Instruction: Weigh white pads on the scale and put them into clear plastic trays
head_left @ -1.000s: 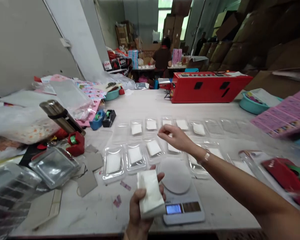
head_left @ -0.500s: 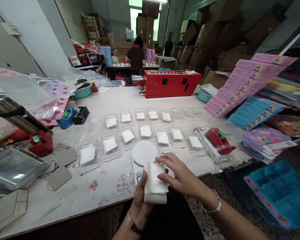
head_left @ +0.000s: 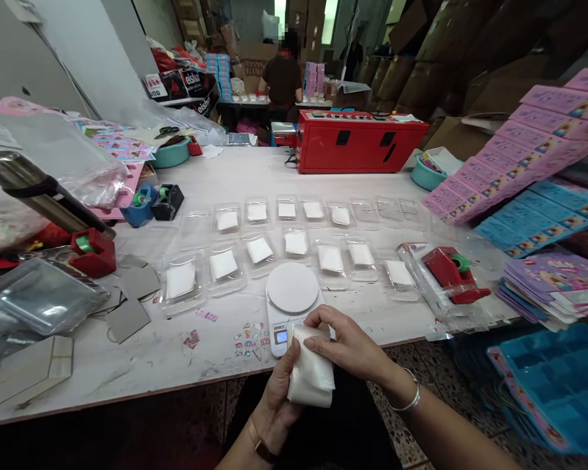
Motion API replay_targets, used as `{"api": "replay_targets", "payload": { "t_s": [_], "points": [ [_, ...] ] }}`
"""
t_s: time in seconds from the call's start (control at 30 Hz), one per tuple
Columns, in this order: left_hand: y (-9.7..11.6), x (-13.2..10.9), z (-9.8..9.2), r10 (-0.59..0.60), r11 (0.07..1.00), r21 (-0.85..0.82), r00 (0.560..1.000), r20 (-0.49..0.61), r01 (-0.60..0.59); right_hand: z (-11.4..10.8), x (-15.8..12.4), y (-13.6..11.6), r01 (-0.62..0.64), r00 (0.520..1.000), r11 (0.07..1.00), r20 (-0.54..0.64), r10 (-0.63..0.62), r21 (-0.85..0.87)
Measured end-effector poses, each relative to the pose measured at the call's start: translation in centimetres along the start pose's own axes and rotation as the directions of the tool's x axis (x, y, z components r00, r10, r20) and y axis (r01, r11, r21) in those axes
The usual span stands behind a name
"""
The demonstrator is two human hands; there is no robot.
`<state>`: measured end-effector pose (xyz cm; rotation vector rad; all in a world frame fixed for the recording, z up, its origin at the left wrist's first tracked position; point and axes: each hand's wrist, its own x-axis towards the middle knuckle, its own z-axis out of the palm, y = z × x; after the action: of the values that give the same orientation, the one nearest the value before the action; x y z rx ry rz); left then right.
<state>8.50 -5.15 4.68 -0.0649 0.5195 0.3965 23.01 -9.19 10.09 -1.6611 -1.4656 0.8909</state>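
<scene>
R hand (head_left: 345,343) is now working at the folded white stack (head_left: 313,385), no longer reaching over the see-through trays (head_left: 230,290) as approx 1 sec ago; it's curling partly closed, thumb + fingertips seemingly pinching the top layers. L hand (head_left: 280,386) is gripping the stack, wrapping it from the side w/ thumb on the edge. Both hands are holding it up by the desk (head_left: 255,168) front edge, nr the scale (head_left: 293,287). Vs. 0.5 sec ago, top layers are looking more rumpled, so R hand's prob. separating some; i.e., handling is shifting from trays to stack. All front-row trays are holding white pieces (head_left: 224,264); some back-row ones aren't.
</scene>
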Motion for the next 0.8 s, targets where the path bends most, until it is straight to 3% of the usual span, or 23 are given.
{"api": "replay_targets", "payload": {
  "t_s": [0.3, 0.47, 0.57, 0.7, 0.8],
  "points": [
    [1.6, 0.7, -0.8, 0.054, 0.998, -0.034, 0.998, -0.028, -0.055, 0.5, 3.4, 0.9, -0.058, 0.997, 0.974, 0.058, 0.047, 0.217],
    [2.8, 1.0, -0.9, 0.081, 0.996, -0.03, 0.996, -0.043, -0.082, 0.8, 5.0, 1.0, -0.024, 1.0, 0.997, 0.005, 0.024, 0.077],
    [3.4, 1.5, -1.1, 0.108, 0.994, -0.02, 0.992, -0.07, -0.109, 0.8, 5.7, 1.4, -0.051, 0.998, 0.993, -0.022, 0.054, 0.107],
    [4.1, 1.7, -1.7, 0.083, 0.997, 0.008, 0.996, -0.038, -0.083, -0.5, 7.8, 2.8, -0.138, 0.99, 0.97, 0.025, 0.135, 0.202],
    [4.7, 0.9, -2.3, 0.091, 0.996, 0.023, 0.996, 0.025, -0.092, -1.6, 10.0, 3.8, -0.18, 0.98, 0.976, 0.103, 0.168, 0.126]
  ]
}}
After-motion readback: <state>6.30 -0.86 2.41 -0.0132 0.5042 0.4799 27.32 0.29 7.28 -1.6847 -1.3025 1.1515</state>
